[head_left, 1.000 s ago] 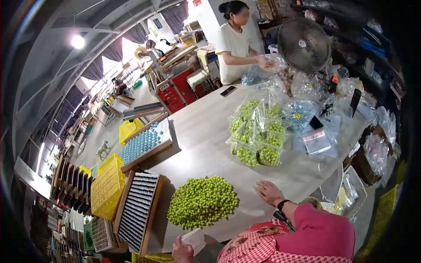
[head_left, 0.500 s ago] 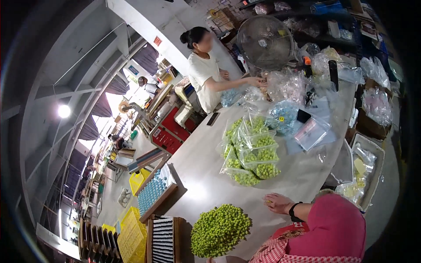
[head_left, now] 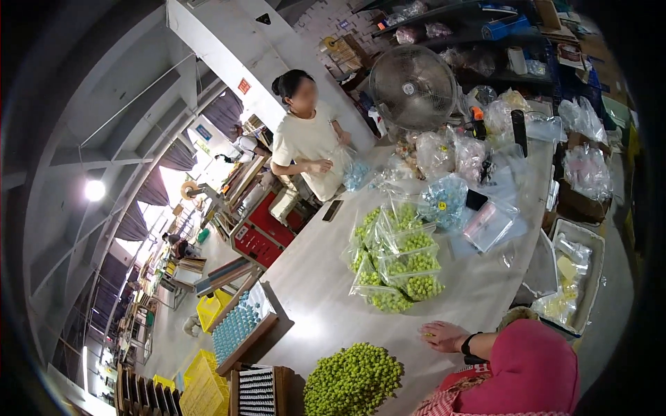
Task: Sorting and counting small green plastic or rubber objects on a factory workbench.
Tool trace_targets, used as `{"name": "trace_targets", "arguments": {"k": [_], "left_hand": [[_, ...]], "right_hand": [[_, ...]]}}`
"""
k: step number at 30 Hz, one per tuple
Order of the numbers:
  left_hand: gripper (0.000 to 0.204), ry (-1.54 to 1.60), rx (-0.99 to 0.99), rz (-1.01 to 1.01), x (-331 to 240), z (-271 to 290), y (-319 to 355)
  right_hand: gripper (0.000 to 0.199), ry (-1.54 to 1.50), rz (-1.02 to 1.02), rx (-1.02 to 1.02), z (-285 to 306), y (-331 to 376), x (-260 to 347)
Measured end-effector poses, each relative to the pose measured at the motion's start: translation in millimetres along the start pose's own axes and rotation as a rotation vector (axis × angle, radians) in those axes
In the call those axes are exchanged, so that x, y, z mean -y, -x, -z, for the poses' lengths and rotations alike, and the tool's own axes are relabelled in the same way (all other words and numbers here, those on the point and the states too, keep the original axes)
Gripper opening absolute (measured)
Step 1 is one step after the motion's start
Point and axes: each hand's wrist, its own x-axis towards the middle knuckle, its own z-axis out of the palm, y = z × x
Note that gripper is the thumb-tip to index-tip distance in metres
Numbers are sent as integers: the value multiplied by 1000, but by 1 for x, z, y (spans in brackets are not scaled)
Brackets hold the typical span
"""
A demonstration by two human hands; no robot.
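Observation:
My right hand (head_left: 442,336) lies on the pale table (head_left: 326,270), fingers stretched out and apart, holding nothing I can make out. A tiny yellowish spot shows by its fingers, too small to name. A dark band circles the wrist below the pink sleeve (head_left: 534,367). To the left of the hand is a loose heap of small green beads (head_left: 354,380). Beyond the hand, several clear zip bags of green beads (head_left: 409,267) lie clustered together. My left hand is out of view.
Trays of blue beads (head_left: 243,326) and dark-and-white rows (head_left: 257,392) line the left edge. A phone (head_left: 333,210), clear bags (head_left: 444,197) and a fan (head_left: 413,87) are farther off. A co-worker (head_left: 309,142) stands across. A white bin (head_left: 579,270) sits right.
The view has tilted upward a little. The co-worker's outstretched arm has drawn back from the bags toward the body. My left hand's edge has left the bottom; my right hand stays put.

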Motion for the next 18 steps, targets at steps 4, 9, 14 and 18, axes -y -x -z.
{"name": "trace_targets", "arguments": {"k": [4, 9, 14, 18], "left_hand": [[56, -62, 53, 46, -4, 15, 1], [57, -76, -2, 91, 3, 49, -6], [56, -208, 78, 186, 31, -3, -16], [58, -301, 166, 275, 30, -9, -29]], "right_hand": [[33, -53, -14, -15, 6, -1, 2], [33, -48, -18, -21, 7, -4, 2], [38, -101, -35, -18, 9, -9, 4], [37, -109, -34, -10, 9, -14, 3]]}}
